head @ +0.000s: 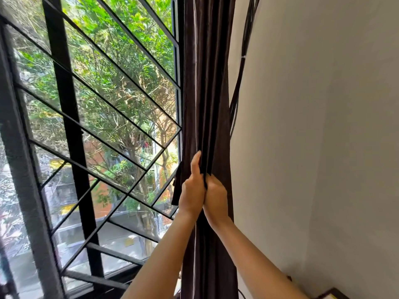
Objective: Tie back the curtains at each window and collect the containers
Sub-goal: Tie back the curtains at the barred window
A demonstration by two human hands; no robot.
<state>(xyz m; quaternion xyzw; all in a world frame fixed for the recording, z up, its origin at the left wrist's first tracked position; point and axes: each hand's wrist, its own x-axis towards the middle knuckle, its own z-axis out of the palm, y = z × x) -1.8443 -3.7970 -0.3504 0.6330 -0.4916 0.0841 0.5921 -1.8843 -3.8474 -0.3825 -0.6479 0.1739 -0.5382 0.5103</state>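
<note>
- Curtain [207, 83]: dark brown, slight sheen, gathered into a narrow vertical bunch of deep folds. Runs 12 to 6 o'clock through the middle of the view, at the window's right edge and up against the wall.
- A thin pale line, seam or edge, runs down the curtain's left folds.
- Left hand [192, 190]: just below centre, about 6 o'clock. Fingers wrapped round the bunched curtain from its left side, thumb lying straight up along a fold. Gripping the curtain.
- Right hand [216, 197]: touching the left hand, on the curtain's right side. Fingers curled into the folds, clenched on the curtain.
- A dark fold or band runs up between the two hands. Can't tell whether it is a tie-back or just curtain cloth.
- Dark strip [176, 188]: hangs loose just left of the left hand, at the curtain's window-side edge, about 7 o'clock.
- Both forearms bare, coming up from 5 to 6 o'clock.
- Window grille [64, 104]: black metal, diagonal bars, fills 8 to 11 o'clock.
- Trees [112, 72]: green foliage beyond the bars, with a street lower down.
- Wall [313, 126]: plain cream, 1 to 4 o'clock.
- Black cables [235, 104]: bundle running up the wall just right of the curtain, 1 o'clock, bound by a white tie [244, 57].
- Dark-edged object [332, 294]: 5 o'clock corner, mostly cut off.
</note>
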